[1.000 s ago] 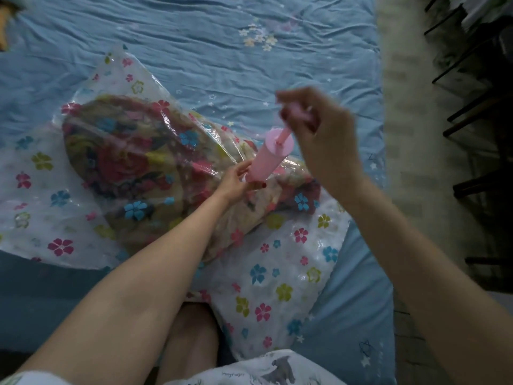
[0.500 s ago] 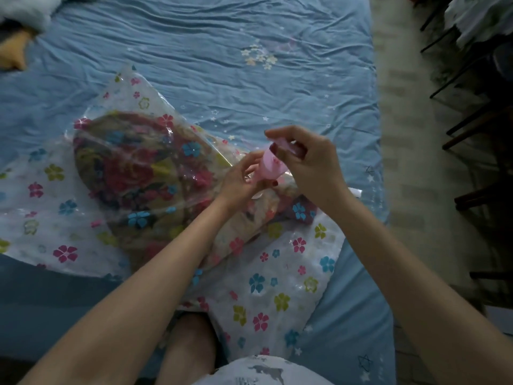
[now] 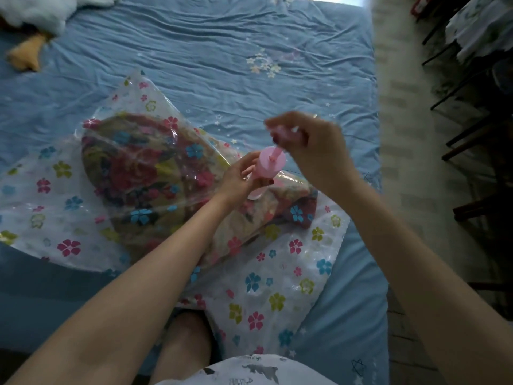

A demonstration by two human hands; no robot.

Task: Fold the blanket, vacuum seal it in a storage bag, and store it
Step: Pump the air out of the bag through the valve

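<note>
Clear storage bag [image 3: 266, 295] printed with pink, blue and yellow-green flowers, spread flat on the bed [image 3: 222, 51] under a wrinkled blue sheet. Inside it, a folded blanket [image 3: 144, 173] in dark red, tan and blue floral pattern, bulging under the plastic towards the bag's middle and far side; flat empty margins of bag at the left and at the near right corner.

Pink hand pump [image 3: 266, 169] standing tilted on the bag, base down on the plastic above the blanket's right part. Left hand [image 3: 238, 180] wrapped round the pump's cylinder, fingers [image 3: 248, 162] curled on its far side, thumb with dark-painted nail across the near side. Right hand [image 3: 311, 145] raised just above the cylinder's top, fingers bent and closed round the pink plunger handle [image 3: 283, 133], blurred; a short length of pink rod showing between handle and cylinder cap.

Both bare forearms reaching in from the bottom corners. A bare knee [image 3: 183, 337] at the bottom edge, tucked against the near edge of the bag, with a scrap of printed white clothing [image 3: 249, 370] beside it. White-and-orange plush toy [image 3: 36, 20] at the top left corner of the bed. Pale floor strip [image 3: 402, 134] and dark furniture legs [image 3: 472, 120] to the right of the bed.
</note>
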